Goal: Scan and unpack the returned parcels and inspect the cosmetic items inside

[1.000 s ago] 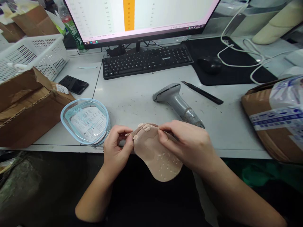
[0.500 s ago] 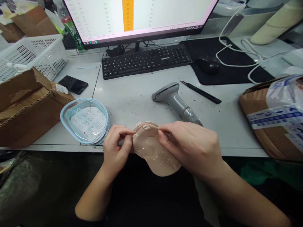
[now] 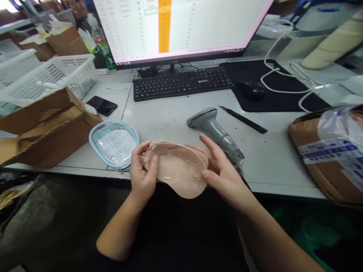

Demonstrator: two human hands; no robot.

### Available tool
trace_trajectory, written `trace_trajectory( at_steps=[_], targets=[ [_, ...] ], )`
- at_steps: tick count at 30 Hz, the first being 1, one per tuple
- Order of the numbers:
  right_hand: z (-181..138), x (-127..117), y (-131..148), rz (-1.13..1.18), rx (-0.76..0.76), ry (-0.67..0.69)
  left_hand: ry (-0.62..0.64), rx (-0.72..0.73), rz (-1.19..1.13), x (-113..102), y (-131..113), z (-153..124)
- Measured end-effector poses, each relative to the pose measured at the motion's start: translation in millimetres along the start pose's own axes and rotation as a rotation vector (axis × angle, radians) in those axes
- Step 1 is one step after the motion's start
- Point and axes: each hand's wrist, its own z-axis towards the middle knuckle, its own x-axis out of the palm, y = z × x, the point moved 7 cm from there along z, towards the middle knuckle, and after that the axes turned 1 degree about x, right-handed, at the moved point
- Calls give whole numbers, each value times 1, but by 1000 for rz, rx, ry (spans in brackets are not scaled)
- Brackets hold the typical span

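A beige stick-on bra cup point(image 3: 181, 172), lined with shiny clear film, is in front of me at the table edge. My left hand point(image 3: 143, 177) is closed on its left end, thumb on the inner face, beside small clasp pieces point(image 3: 152, 146). Another beige layer shows behind its upper edge. At the cup's right end, my right hand point(image 3: 224, 173) has its fingers spread, the index raised; the thumb is by the rim and other fingertips are partly hidden behind it. A clear case with a light-blue rim point(image 3: 115, 145) lies left of my left hand, a paper card inside.
A grey barcode scanner point(image 3: 214, 126) and a black utility knife point(image 3: 244, 120) lie beyond my right hand. Farther back are a keyboard point(image 3: 181, 84), mouse point(image 3: 251, 90) and monitor point(image 3: 184, 26). Cardboard boxes point(image 3: 56, 143) flank the workspace; a phone point(image 3: 102, 105) lies left.
My right hand has moved off the clasp edge to the cup's right end and its fingers have spread. The cup has turned sideways, and my left thumb now lies on its inner face.
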Motion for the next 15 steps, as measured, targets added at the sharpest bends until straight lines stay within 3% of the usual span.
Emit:
trace_trajectory(
  at_steps=[4, 9, 12, 15],
  targets=[
    [-18, 25, -16, 217, 169, 108, -78, 45, -58, -1, -3, -6],
    [-14, 45, -18, 439, 274, 130, 67, 89, -64, 0, -12, -9],
    [-3, 38, -17, 545, 377, 4, 126, 212, -65, -25, -31, -8],
    [4, 30, -15, 627, 458, -93, 32, 417, 125, -72, -54, 7]
  ],
)
